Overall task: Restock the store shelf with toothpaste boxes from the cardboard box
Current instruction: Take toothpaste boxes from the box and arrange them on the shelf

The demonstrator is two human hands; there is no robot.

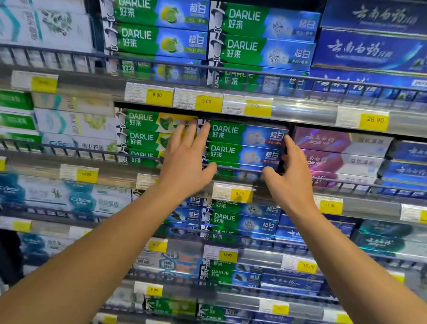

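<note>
Store shelving fills my whole view, tier upon tier of toothpaste boxes behind low wire rails (80, 151), with yellow price tags (240, 194) clipped along each shelf edge. Both of my bare arms reach up to the second shelf from the top (358, 196).

My hands bracket one stack of green-and-blue Darlie boxes (244, 145) standing in the middle of that shelf. I can count two full box faces one above the other, and a third below them partly hidden by the rail. My left hand (186, 157) lies against the stack's left end, fingers straight and slightly spread, the thumb stretched out along the rail beneath the stack. My right hand (289, 173) is at the stack's right end, fingers reaching up along the end of the boxes and the thumb pointing inward under them. Neither hand is curled tight; they press the stack from both sides (whether the right fingertips wrap behind the end I cannot tell).

Just left of the stack sits another Darlie pile in green and yellow (146, 131), partly covered by my left fingers. Just right of it are purple boxes (341, 151), then dark blue ones (421, 163) farther along. Above, the top shelf carries more Darlie boxes (207, 31) and blue boxes (384, 50) with white script. Lower shelves are blurred.
</note>
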